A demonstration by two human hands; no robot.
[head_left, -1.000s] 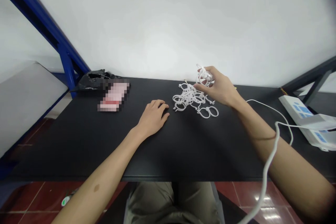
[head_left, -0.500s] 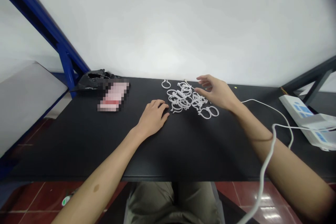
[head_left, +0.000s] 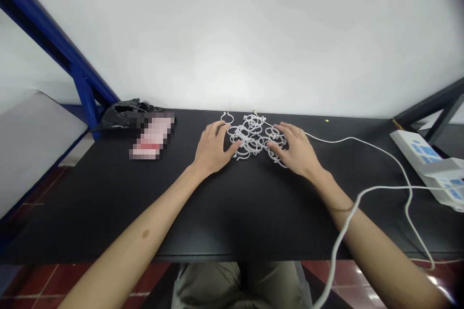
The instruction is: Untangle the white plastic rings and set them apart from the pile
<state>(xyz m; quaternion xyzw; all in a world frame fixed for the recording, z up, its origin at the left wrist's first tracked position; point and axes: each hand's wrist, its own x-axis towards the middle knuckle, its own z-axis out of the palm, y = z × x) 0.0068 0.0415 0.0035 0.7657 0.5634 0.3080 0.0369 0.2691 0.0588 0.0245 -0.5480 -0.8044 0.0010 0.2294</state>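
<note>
- White, thin, plastic-looking rings (head_left: pixel 250 146), head view: tangled in a loose pile on the flat black tabletop (head_left: pixel 224 212), between my two hands, toward the wall side.
- One white open-ended ring (head_left: pixel 227 123) lies just beyond my left fingertips, apart from the pile.
- My left hand (head_left: pixel 213 148): open, palm down, fingers near one another, thumb spread away, its tip at the pile's left edge. Pinching nothing.
- My right hand (head_left: pixel 297 150): open, thumb and fingers apart, curved about the rings at the pile's right edge; contact hard to tell.
- Left side: crumpled black plastic bag (head_left: pixel 121 113), blurred pink rectangular item (head_left: pixel 154 133).
- Right side: white-and-blue power strip (head_left: pixel 416 147), thin white cable (head_left: pixel 351 138).
</note>
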